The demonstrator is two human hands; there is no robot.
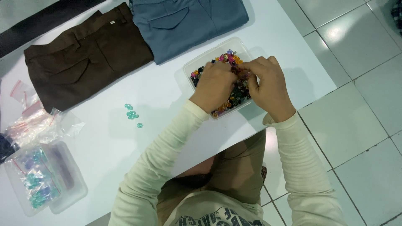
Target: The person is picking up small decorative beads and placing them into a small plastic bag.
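Note:
A clear plastic tub (pixel 197 65) full of small beads in many colours (pixel 229 57) stands near the table's right edge. My left hand (pixel 213 86) and my right hand (pixel 268 83) are both down in the tub, fingertips together over the beads. What the fingers pinch is hidden; it looks like a bead or two. A small cluster of teal beads (pixel 132 114) lies loose on the white table (pixel 146 92) to the left of the tub.
Folded brown trousers (pixel 83 54) and folded blue trousers (pixel 188 21) lie at the back of the table. At the left are small zip bags (pixel 37 121) and a clear lidded box (pixel 44 178) with bagged beads. White tiled floor (pixel 356 104) is to the right.

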